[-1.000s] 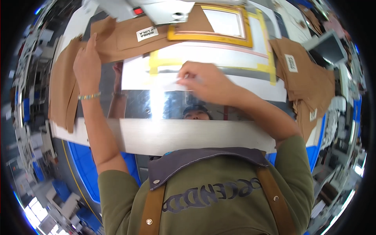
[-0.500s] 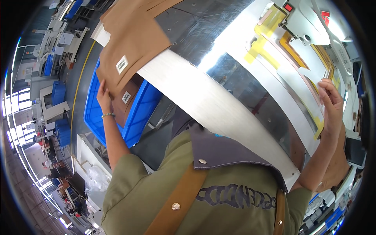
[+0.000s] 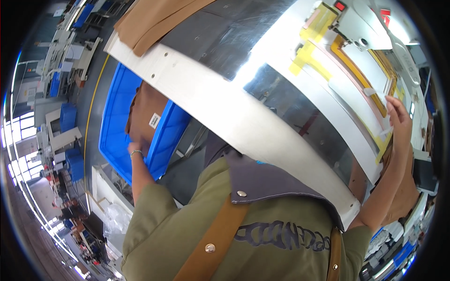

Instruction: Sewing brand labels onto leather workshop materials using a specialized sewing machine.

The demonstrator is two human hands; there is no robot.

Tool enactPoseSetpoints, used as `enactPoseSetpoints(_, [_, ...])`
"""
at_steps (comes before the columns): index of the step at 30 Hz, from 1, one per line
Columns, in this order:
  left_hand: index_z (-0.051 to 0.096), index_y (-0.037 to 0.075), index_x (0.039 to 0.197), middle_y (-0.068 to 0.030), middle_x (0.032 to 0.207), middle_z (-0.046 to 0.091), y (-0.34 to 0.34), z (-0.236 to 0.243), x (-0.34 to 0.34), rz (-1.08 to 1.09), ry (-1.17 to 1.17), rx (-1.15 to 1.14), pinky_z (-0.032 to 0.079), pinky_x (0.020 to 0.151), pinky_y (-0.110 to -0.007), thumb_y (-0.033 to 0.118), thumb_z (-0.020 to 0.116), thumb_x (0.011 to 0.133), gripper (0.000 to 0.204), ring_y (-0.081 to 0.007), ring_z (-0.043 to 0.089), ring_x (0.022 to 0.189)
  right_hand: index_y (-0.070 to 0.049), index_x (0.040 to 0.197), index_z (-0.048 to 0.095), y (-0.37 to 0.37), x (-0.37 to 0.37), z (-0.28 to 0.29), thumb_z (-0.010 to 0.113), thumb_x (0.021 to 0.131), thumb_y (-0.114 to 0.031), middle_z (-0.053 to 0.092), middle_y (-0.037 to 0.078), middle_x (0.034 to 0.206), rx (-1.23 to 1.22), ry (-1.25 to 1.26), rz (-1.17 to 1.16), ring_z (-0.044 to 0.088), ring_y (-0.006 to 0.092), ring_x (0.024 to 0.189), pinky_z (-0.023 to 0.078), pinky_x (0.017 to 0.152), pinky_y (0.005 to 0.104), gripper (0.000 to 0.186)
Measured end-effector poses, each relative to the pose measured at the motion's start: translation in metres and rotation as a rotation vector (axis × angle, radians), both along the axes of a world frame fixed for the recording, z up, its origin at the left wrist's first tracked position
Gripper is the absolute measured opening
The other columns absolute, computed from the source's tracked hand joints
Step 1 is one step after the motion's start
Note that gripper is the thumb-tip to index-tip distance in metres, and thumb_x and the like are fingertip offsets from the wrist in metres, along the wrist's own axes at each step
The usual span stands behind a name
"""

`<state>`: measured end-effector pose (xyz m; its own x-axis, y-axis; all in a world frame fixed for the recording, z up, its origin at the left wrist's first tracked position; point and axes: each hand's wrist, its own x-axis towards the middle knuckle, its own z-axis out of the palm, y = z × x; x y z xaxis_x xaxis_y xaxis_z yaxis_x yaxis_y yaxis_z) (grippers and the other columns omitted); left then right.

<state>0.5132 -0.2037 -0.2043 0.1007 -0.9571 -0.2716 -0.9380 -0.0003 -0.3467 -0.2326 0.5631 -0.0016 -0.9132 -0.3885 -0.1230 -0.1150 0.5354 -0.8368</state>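
Note:
My left hand is down in the blue bin at the left, beside a brown fabric piece with a white label. Its fingers are blurred and partly hidden against the fabric, so their grip is unclear. On the right, my right hand is raised with fingers curled at the edge of a yellow-trimmed frame on the sewing machine. Between its fingertips a thin whitish strip seems to be pinched, lying over the frame. More brown fabric rests on the table's far left.
A metal table edge runs diagonally between the bin and the machine. The white machine head stands at upper right. Brown fabric hangs beside my right forearm. Clear plastic bags sit at lower left.
My left hand has moved down, and the labelled brown piece that hung over the table edge has gone from there. The whitish strip at my right hand has shifted slightly over the frame.

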Motion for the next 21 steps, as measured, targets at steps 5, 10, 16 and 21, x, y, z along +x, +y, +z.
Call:
enactPoseSetpoints(5, [0.063, -0.007, 0.142, -0.0271, 0.147, 0.062, 0.004, 0.058, -0.191, -0.532, 0.815, -0.839, 0.047, 0.117, -0.048, 0.02, 0.069, 0.104, 0.047, -0.0426, 0.059, 0.136, -0.002, 0.123, 0.077, -0.053, -0.021, 0.054, 0.067, 0.104, -0.03, 0.073, 0.003, 0.122, -0.029, 0.221, 0.104, 0.063, 0.0089, 0.108, 0.049, 0.093, 0.0257, 0.035])
enactPoseSetpoints(10, [0.066, -0.005, 0.14, -0.0196, 0.152, 0.063, 0.153, 0.18, -0.464, -0.94, 1.583, -0.197, 0.044, 0.121, -0.039, 0.008, 0.055, 0.112, 0.033, -0.028, 0.058, 0.142, -0.009, 0.12, 0.082, -0.08, -0.042, 0.021, 0.073, 0.1, -0.03, 0.073, 0.0, 0.093, -0.138, 0.2, 0.105, 0.057, 0.0088, 0.08, 0.05, 0.075, 0.0265, 0.03])
enactPoseSetpoints(16, [0.067, 0.008, 0.147, -0.016, 0.162, 0.055, 0.291, 0.204, -0.589, -1.747, 1.099, 0.392, 0.03, 0.129, -0.049, 0.015, 0.061, 0.107, 0.041, -0.0374, 0.041, 0.157, -0.007, 0.111, 0.084, -0.088, -0.045, 0.005, 0.073, 0.098, -0.017, 0.082, 0.01, 0.107, 0.231, 0.124, 0.159, 0.074, 0.0194, 0.1, 0.056, 0.091, 0.0312, 0.019])
enactPoseSetpoints(21, [0.061, 0.01, 0.154, -0.0238, 0.172, 0.036, 0.349, 0.186, -0.636, -2.009, 0.882, 0.385, 0.024, 0.129, -0.056, 0.038, 0.065, 0.106, 0.055, -0.0437, 0.028, 0.161, -0.007, 0.111, 0.085, -0.09, -0.042, 0.01, 0.072, 0.098, -0.016, 0.082, 0.011, 0.11, 0.17, 0.108, 0.262, 0.075, 0.023, 0.108, 0.057, 0.096, 0.0348, 0.02])
